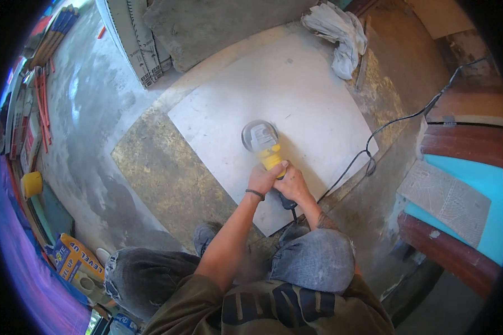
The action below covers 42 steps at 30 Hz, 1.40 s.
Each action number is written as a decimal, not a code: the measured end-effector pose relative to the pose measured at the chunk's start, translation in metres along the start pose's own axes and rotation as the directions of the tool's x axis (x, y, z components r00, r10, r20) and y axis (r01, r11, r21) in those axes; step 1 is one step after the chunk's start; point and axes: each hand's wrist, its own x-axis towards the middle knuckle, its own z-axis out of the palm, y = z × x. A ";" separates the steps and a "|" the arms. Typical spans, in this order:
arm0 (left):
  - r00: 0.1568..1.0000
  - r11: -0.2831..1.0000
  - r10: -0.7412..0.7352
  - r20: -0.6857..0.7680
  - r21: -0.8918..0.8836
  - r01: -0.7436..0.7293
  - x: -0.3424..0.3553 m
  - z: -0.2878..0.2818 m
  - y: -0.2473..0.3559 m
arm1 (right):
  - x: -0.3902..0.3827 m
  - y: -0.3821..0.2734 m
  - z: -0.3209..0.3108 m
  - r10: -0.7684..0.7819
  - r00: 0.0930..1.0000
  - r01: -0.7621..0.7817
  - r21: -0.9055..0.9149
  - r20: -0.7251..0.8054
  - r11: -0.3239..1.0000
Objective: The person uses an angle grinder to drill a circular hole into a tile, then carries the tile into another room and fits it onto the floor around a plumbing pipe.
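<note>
Where the yellow angle grinder [265,146] sits, its grey guard and disc rest on the large white tile [296,106], toward the tile's near-left part. Left hand [262,178] is clenched around the yellow body from the left; a dark band circles that wrist. Right hand [292,184] is clenched around the dark rear handle, just behind the left hand, the two touching. The grinder's black cable [399,120] leaves the handle, runs across the tile's near-right edge, knots once just off the tile, then goes away to the right. The tile lies flat on the concrete floor [95,111]. Beyond the tile's far corner: a crumpled white cloth [341,33]. Well left of the tile: a yellow tub [32,184]. Near-left of the tile, beside the person's knee: a yellow-and-blue bag [75,262].
</note>
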 end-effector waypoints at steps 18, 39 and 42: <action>1.000 0.997 0.002 0.027 0.080 -0.004 0.004 -0.003 -0.005 | 0.003 0.004 0.003 0.050 0.999 -0.050 -0.030 -0.001 0.998; 1.000 0.999 -0.007 0.015 0.047 0.006 0.006 -0.001 -0.003 | 0.007 0.002 -0.002 0.094 0.995 -0.093 -0.030 0.044 0.995; 1.000 0.999 0.008 0.017 0.046 -0.008 0.004 0.001 -0.001 | 0.006 0.001 -0.004 0.105 0.993 -0.105 -0.014 0.054 0.994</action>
